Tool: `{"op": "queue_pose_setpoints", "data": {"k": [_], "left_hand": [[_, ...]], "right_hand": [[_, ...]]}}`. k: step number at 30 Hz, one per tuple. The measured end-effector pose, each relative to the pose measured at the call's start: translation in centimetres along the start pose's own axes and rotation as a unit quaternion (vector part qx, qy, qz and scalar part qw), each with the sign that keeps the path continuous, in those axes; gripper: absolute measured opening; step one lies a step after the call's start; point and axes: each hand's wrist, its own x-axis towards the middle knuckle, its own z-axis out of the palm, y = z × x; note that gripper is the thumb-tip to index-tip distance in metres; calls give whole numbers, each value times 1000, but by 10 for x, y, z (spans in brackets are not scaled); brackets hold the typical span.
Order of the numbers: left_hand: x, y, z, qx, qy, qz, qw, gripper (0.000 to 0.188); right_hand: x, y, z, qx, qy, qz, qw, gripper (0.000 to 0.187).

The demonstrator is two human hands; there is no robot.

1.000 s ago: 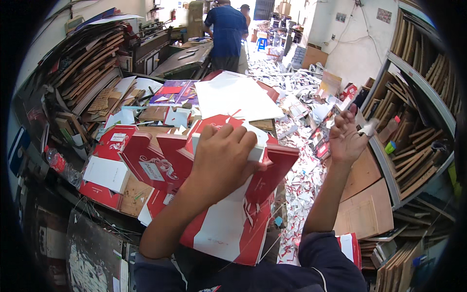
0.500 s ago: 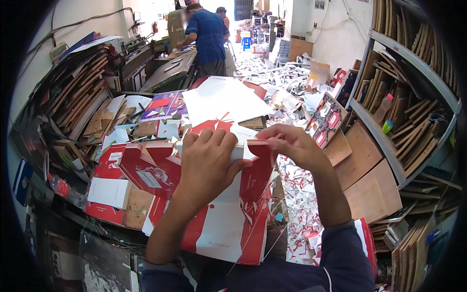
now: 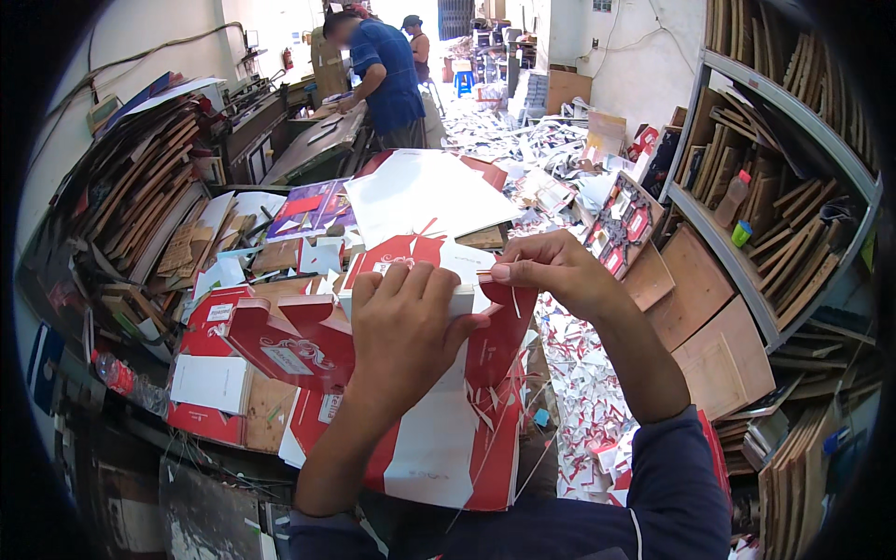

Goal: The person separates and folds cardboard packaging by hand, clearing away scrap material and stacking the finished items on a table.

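Note:
My left hand (image 3: 406, 322) is wrapped over the top of a thick stack of red and white printed cardboard sheets (image 3: 291, 343), held on edge with notched outlines. At the stack's right end, the fingertips of my right hand (image 3: 551, 269) pinch the upper red corner beside a curved notch. Thin white and red slivers hang below, along the red edge. Beneath, another pile of red and white sheets (image 3: 429, 448) lies close to my body.
Cut sheets and a large white sheet (image 3: 420, 191) cover the workbench ahead. Paper scraps (image 3: 588, 401) spread over the floor at right. A metal shelf (image 3: 723, 233) of wooden boards stands right, a plastic bottle (image 3: 117, 373) lies left. A person in blue (image 3: 387, 75) bends over a table beyond.
My right fingers, spread and blurred before, have closed on the red corner of the stack. The left hand keeps its hold on the stack; the whole view has shifted slightly.

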Motion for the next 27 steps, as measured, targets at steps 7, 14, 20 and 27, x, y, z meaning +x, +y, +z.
{"op": "queue_pose_setpoints", "data": {"k": [7, 14, 20, 27], "left_hand": [[-2, -1, -1, -53, 29, -31, 998, 47], [-7, -6, -1, -68, 29, -52, 996, 52], [-3, -2, 5, -74, 51, -42, 995, 41], [-3, -6, 6, -107, 89, -63, 988, 17]], "right_hand": [[10, 14, -3, 43, 110, 28, 993, 24], [-2, 1, -53, 270, 271, -243, 891, 20], [-29, -2, -113, 416, 302, -255, 819, 64], [-34, 76, 16, 1, 80, -147, 986, 58]]}}
